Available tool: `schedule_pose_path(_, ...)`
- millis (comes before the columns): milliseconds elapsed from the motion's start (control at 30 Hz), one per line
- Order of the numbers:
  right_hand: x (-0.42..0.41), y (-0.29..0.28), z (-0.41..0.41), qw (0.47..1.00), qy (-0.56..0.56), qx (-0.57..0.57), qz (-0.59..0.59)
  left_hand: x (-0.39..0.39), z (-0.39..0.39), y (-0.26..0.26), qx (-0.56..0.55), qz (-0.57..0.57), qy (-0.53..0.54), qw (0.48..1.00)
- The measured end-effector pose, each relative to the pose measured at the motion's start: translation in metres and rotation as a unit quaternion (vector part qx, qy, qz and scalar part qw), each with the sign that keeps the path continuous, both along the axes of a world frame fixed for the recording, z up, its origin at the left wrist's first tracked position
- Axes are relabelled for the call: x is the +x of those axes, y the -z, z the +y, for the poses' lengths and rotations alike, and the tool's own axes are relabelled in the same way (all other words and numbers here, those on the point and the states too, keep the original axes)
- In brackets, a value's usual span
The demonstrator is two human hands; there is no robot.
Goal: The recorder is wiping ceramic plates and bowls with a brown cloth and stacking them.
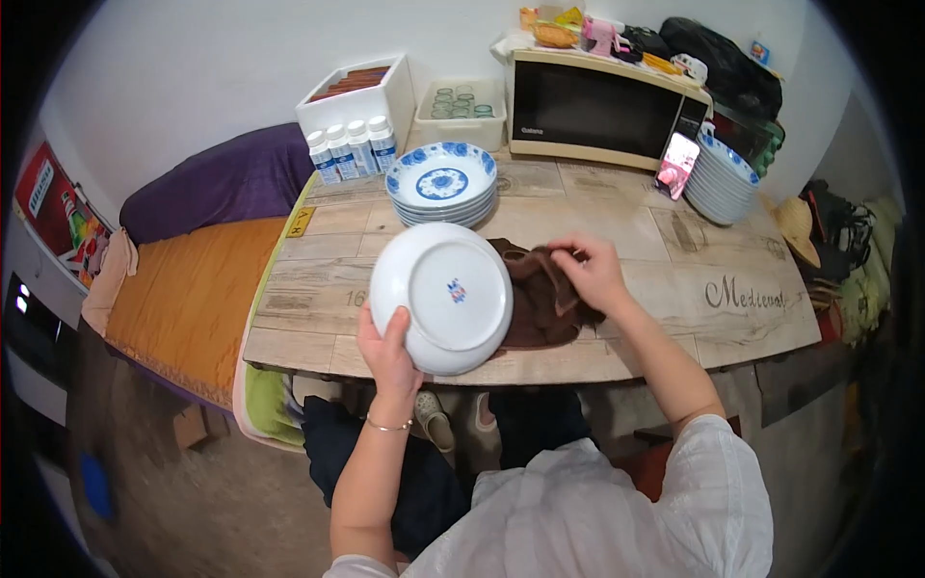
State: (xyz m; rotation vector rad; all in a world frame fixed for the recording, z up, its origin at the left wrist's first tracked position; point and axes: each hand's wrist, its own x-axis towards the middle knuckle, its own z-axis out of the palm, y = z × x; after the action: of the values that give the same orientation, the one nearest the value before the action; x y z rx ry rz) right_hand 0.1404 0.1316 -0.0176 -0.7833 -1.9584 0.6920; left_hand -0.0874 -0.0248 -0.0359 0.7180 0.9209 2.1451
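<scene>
My left hand [390,354] grips the lower left rim of a white ceramic plate [462,249], its underside with a foot ring and a small coloured mark turned towards me. A brown cloth [535,311] lies bunched on the wood-patterned table [636,224], partly hidden behind the plate. With thumb and fingers, my right hand [589,271] pinches a fold at the cloth's upper right. Just beyond the held plate is a stack of blue-flowered white plates [442,180], face up.
Behind the stack stand several white bottles [352,149], a white foam box [354,87] and a plastic bin of glasses [462,119]. A microwave [600,108] is at the back. To its right, a phone [678,166] leans by another plate stack [723,180]. A couch [195,282] adjoins the table's left.
</scene>
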Motion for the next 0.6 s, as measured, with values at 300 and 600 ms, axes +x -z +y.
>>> schedule_pose_path(300,0.032,0.031,0.034,0.909,0.035,-0.292,0.295,0.0,0.003,-0.002,0.005,0.138,-0.077,0.987)
schedule_pose_path(600,-0.03,-0.041,0.03,0.911,-0.091,-0.188,0.357,0.011,0.036,-0.033,-0.046,0.293,-0.025,0.955)
